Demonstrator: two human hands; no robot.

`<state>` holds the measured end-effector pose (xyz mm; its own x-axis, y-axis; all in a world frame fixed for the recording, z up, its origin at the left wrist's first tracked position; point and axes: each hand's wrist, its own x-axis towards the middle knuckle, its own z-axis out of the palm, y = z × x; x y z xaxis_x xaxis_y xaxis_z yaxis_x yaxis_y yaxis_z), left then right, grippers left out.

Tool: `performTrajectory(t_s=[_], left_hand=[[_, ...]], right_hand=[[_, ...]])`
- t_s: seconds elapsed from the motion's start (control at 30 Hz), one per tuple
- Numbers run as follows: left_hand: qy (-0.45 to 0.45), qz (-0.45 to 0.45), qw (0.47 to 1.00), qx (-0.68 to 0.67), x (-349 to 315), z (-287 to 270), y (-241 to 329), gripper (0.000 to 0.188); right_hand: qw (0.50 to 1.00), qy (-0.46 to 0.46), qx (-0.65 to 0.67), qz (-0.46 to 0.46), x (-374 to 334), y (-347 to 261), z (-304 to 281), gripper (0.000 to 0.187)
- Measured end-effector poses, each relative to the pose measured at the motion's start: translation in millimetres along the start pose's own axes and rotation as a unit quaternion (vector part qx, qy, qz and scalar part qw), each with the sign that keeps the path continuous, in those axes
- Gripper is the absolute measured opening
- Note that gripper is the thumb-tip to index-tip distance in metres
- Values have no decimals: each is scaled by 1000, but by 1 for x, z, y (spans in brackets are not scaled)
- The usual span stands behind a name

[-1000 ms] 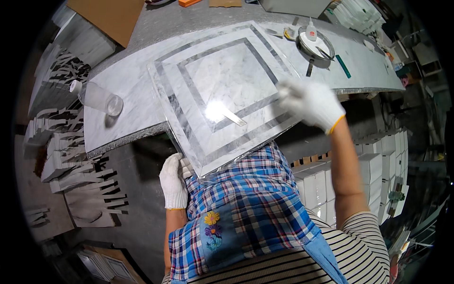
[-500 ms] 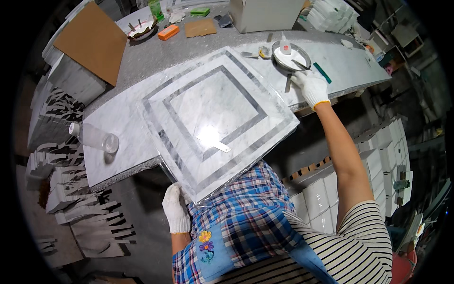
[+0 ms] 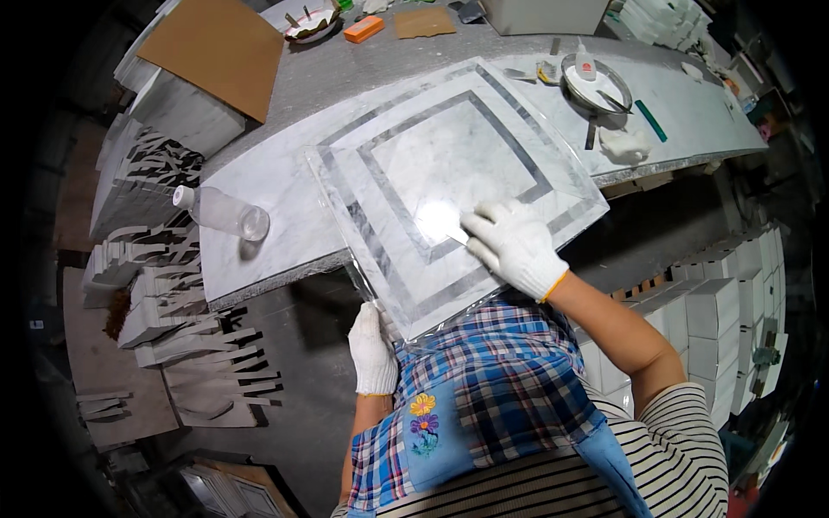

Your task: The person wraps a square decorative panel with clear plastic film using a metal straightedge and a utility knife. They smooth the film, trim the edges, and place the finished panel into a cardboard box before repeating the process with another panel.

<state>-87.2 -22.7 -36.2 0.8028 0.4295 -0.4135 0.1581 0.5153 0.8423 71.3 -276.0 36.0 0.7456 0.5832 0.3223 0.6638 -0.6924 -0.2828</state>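
Observation:
A square marble panel (image 3: pixel 449 155), white with grey inlaid bands and a glossy clear sheet over it, lies tilted on the stone worktable (image 3: pixel 276 173). Its near corner overhangs the table edge toward my apron. My right hand (image 3: pixel 514 246), in a white glove, presses on the panel's near part and grips a small pale scraper (image 3: pixel 455 233) beside a bright glare spot. My left hand (image 3: pixel 373 350), also gloved, is below the table edge and holds the panel's overhanging corner from underneath.
A clear plastic bottle (image 3: pixel 220 211) lies on the table to the left. A round metal dish (image 3: pixel 596 86), a white rag (image 3: pixel 623 145) and a green tool (image 3: pixel 652 121) sit at the far right. Brown cardboard (image 3: pixel 216 47) lies far left. Cut stone pieces (image 3: pixel 155 259) are stacked left, white boxes (image 3: pixel 717 319) right.
My right hand left the panel's right edge, reached to the metal dish, then came back onto the panel's near part at the scraper. My left hand stayed at the corner.

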Motion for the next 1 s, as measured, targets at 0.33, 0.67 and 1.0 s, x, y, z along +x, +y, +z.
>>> performTrajectory(t_s=[0.33,0.67,1.0], left_hand=[[11,-12,1000,14,-8,6,0,34],[-17,-29,999,-2,-6,10,1,36],[-39,-82,996,12,-9,16,3,33]], right_hand=[[998,-33,35,-35,-37,-25,-12,34],[995,35,58,-69,-62,-30,-7,28],[989,63,134,-17,-58,-32,-15,17]])
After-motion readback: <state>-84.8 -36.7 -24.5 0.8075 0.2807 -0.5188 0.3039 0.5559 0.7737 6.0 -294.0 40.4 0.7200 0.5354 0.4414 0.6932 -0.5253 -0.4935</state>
